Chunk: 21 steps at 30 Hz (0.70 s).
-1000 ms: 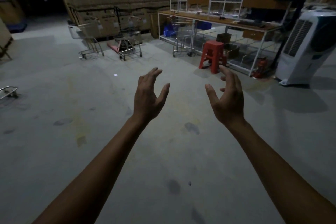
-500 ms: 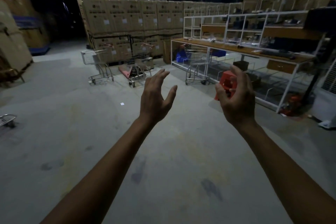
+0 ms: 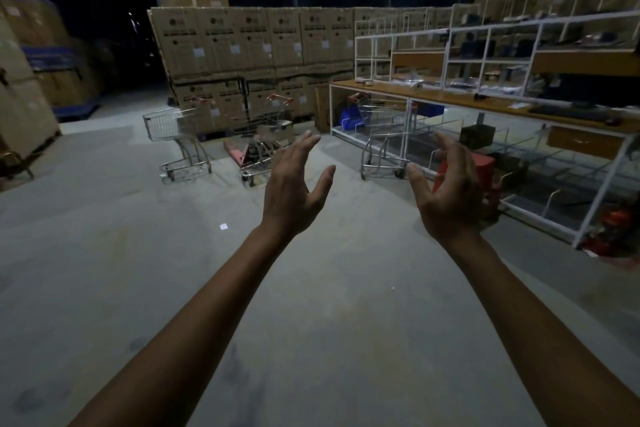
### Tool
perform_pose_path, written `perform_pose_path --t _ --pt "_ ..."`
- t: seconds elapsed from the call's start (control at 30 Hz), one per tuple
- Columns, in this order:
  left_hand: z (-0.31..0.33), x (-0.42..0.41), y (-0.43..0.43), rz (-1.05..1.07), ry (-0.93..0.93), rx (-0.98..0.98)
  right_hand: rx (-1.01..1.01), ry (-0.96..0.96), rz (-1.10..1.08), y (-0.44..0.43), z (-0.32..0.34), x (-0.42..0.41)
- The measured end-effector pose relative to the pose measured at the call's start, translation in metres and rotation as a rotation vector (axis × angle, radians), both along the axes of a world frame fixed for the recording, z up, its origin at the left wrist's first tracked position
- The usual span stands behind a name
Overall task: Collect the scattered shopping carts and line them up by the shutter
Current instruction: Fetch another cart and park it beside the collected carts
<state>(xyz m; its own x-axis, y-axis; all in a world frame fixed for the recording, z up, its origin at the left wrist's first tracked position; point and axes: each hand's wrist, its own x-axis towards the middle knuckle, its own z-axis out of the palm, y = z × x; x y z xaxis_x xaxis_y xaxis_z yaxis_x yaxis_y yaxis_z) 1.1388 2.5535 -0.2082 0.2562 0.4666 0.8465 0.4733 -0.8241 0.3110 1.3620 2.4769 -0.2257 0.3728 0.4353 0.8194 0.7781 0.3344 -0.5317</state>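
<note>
Three wire shopping carts stand apart on the concrete floor ahead. The left cart (image 3: 173, 125) is in front of the stacked boxes. A middle cart (image 3: 266, 142) with a red handle is partly hidden behind my left hand (image 3: 294, 191). The right cart (image 3: 382, 135) stands against the white shelving. Both my arms reach forward, well short of the carts. My left hand and my right hand (image 3: 450, 194) are held up with fingers spread and loosely bent, holding nothing. No shutter is in view.
A wall of cardboard boxes (image 3: 249, 48) closes the back. White shelving with a wooden worktop (image 3: 485, 100) runs along the right. A red stool (image 3: 485, 163) stands behind my right hand. More boxes (image 3: 24, 94) sit far left.
The view has risen and moved closer to the carts. Both hands stay raised, empty and spread. The white air cooler at the right has left the view.
</note>
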Motion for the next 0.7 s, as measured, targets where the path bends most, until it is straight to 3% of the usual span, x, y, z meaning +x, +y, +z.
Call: perform_pose_path --t 0.3,0.7 --pt "0.017 0.120 0.247 -0.023 0.009 -0.040 -0.042 -0.023 0.009 0.238 0.031 0.123" --pt "-0.033 0.202 0.599 -0.019 0.003 -0.064 -0.091 -0.051 -0.018 0.578 -0.020 0.207"
